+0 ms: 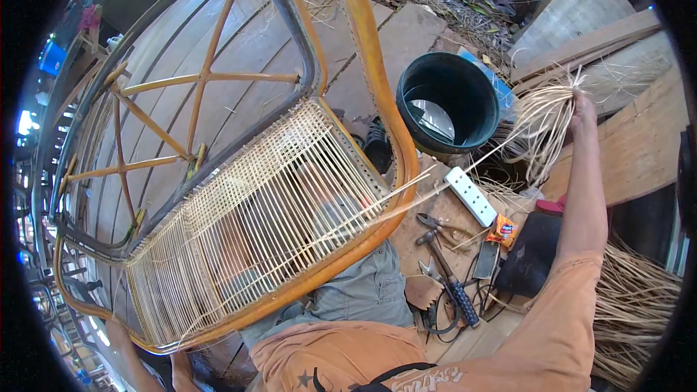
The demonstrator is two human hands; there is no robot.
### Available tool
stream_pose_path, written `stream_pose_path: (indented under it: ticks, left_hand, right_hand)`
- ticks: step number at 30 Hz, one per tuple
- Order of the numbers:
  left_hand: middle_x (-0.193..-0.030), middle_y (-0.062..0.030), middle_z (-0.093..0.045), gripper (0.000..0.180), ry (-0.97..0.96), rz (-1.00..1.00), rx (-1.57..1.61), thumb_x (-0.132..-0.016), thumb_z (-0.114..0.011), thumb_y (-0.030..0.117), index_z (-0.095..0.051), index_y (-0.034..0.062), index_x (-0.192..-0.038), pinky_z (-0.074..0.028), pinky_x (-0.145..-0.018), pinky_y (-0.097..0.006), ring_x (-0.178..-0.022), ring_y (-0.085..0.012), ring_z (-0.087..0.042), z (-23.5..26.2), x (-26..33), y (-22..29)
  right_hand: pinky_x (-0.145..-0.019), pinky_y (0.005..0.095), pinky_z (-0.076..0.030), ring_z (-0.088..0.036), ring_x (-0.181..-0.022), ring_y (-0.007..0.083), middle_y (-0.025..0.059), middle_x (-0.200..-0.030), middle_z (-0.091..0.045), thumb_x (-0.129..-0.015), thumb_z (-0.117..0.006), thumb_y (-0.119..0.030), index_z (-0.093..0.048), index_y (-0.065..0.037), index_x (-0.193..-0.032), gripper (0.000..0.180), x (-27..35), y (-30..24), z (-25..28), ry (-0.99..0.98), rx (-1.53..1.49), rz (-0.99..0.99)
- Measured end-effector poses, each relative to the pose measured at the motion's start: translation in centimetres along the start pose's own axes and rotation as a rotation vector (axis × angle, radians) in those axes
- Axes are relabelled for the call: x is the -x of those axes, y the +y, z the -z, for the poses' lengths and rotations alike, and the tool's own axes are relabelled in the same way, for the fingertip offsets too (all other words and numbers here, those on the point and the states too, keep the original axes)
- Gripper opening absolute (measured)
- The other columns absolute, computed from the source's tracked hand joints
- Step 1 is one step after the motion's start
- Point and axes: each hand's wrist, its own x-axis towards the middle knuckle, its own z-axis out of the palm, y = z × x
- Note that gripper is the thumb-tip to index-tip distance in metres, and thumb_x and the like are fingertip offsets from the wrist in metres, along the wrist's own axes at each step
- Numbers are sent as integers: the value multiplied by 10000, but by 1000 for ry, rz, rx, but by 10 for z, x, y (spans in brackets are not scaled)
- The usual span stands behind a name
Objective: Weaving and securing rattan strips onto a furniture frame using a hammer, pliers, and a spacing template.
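Cane strands (543,112) bunched in right fingers (579,100), loops hanging leftward, below.

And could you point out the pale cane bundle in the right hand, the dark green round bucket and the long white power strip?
Pale cane bundle (546,107), head view: its drooping strands.
Dark green round bucket (466,78), head view: its inner wall.
Long white power strip (470,197), head view: middle of its socketed face.

A hammer (441,261) and pliers (435,223) lie on brown boarding (412,248).
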Motion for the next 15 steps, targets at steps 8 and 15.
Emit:
stream_pose_path:
  ticks: [8, 15]
  left_hand:
    - [-890, -254, -622, 458, -53, 158, 138, -904, -403, 378, -598, -34, -941, -437, -740, -495, -883, -427, -589, 1, -33, -12]
    - [-747, -257, -569, 434, 58, -75, 245, -924, -421, 342, -566, -61, -855, -412, -647, -467, -707, -390, -564, -2, 13, 55]
  right_hand:
    - [-543, 320, -502, -596, -705, 216, 107, -854, -608, -789, -684, -58, -554, 33, -939, 218, 32, -47, -63, 271, -81, 614]
    - [-710, 314, -470, -572, -761, 176, 102, -885, -622, -785, -659, -147, -566, 12, -928, 233, 11, 170, -120, 105, 530, 852]
